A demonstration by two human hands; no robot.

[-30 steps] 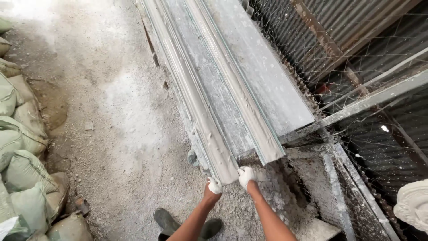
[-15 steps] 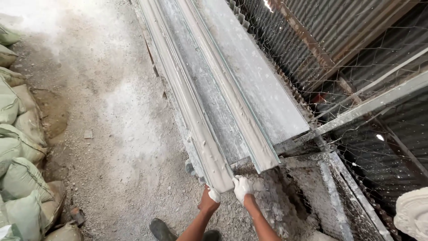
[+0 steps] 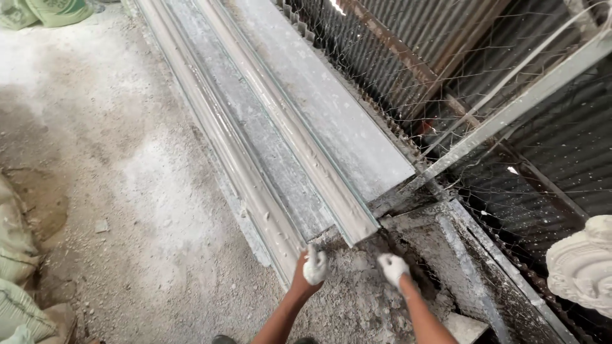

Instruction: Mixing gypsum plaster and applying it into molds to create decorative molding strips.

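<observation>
Left hand (image 3: 315,266): plaster-coated, closed on the mould (image 3: 280,146) end, lower centre.
Right hand (image 3: 393,267): loose, empty, just beside.

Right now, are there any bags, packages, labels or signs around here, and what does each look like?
Green sacks: top left corner, on the dusty floor; plump woven bags, pale green with faint dark print.
Stacked sacks: along the left edge; bulging, dull grey-green, dusted with cement.
No signs, screens or separate labels show.
</observation>
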